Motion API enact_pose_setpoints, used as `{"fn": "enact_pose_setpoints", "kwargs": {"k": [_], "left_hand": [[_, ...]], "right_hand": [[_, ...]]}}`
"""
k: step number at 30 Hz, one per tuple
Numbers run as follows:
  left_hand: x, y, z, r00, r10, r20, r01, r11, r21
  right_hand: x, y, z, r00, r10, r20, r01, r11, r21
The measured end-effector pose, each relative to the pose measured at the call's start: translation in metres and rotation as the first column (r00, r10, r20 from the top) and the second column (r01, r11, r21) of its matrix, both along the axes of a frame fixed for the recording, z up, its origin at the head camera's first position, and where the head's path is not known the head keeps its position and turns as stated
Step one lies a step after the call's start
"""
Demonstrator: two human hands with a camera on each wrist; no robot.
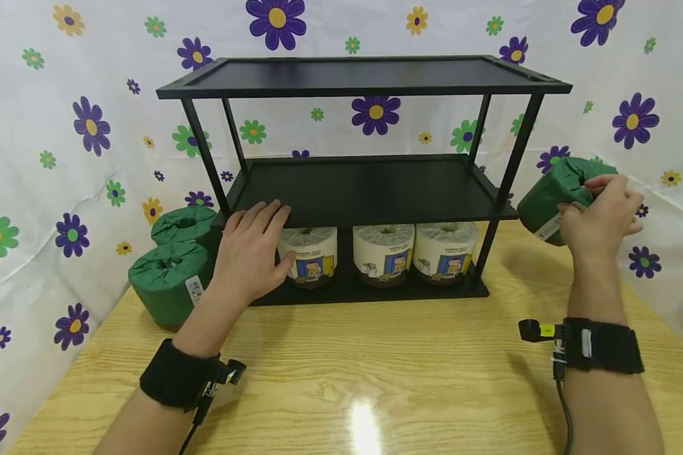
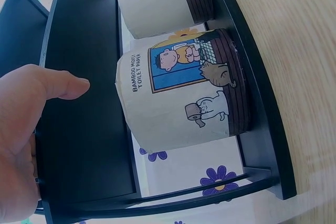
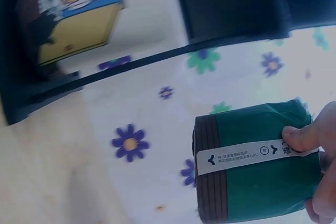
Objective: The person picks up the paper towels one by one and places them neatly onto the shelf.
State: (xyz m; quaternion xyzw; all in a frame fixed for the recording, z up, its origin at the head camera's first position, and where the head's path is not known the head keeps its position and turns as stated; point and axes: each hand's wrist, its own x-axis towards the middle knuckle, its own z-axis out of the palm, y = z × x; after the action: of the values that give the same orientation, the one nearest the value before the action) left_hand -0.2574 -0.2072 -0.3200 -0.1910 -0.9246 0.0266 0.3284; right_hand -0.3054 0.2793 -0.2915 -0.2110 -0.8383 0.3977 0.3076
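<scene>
My right hand grips a green-wrapped toilet paper roll by its top end. The roll is tilted in the air, right of the black rack. In the right wrist view, a white label strip runs along the green roll, and my thumb presses near the strip's end. My left hand rests on the middle shelf at its front left, fingers straight over the top. The thumb hangs below the shelf edge, near a white printed toilet paper roll.
Two more white printed rolls stand on the rack's bottom shelf. Left of the rack, two green-wrapped rolls stand on the wooden table, partly behind my left arm. A flowered cloth hangs behind.
</scene>
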Motion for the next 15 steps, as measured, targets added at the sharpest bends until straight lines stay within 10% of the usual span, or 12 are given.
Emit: {"fn": "enact_pose_setpoints", "kwargs": {"k": [15], "left_hand": [[0.0,0.001,0.002,1.0,0.013,0.023,-0.013,1.0,0.002]], "right_hand": [[0.053,-0.014,0.047,0.947,-0.043,-0.319,0.089,0.988,0.13]]}}
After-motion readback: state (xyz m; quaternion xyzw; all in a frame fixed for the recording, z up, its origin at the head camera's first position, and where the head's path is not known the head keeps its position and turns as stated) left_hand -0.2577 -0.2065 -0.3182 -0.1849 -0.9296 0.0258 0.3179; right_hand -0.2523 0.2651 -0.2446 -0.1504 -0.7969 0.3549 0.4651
